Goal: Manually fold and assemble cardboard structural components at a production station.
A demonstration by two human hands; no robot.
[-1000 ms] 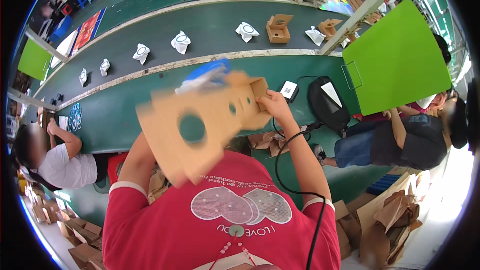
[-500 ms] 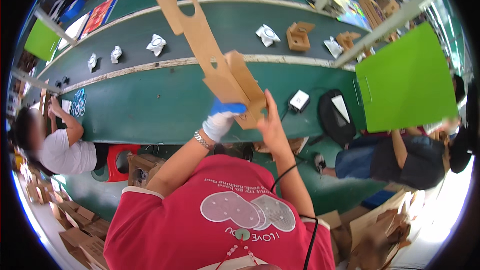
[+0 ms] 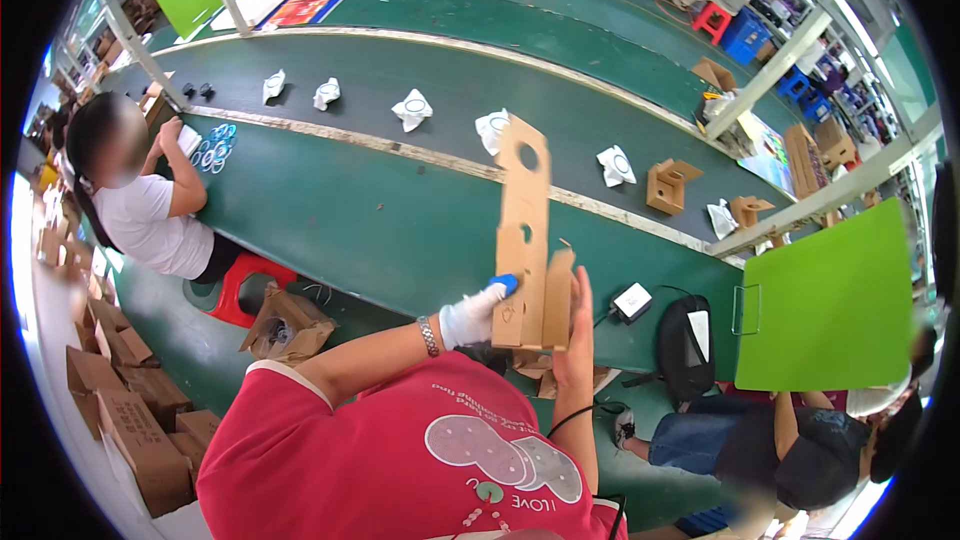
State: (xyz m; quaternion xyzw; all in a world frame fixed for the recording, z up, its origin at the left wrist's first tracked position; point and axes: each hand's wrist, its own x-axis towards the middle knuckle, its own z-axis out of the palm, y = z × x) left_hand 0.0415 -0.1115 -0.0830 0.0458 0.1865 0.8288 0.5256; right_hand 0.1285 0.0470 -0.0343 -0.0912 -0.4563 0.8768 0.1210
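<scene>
A partly folded brown cardboard box [image 3: 523,210] is in front of my chest, its long flap with a round cut-out standing up and away from me. On its left wall, near the lower end, my left hand [image 3: 475,316] is closed, wearing a white glove with blue fingertips. Against the right wall lies my right hand [image 3: 576,330], bare, its fingers pointing up along the cardboard and helping hold the box between both hands. The right thumb is hidden.
Several white-wrapped round items [image 3: 411,110] lie along the dark belt [image 3: 455,80] beyond the green table [image 3: 370,205], beside a small open box [image 3: 672,187]. A white device [image 3: 631,302] and a black bag [image 3: 686,345] are to my right. Co-workers are on both sides.
My view has turned, so the table now slants down to the right. The box has been brought lower, its long flap more upright, and my right hand now lies along its side.
</scene>
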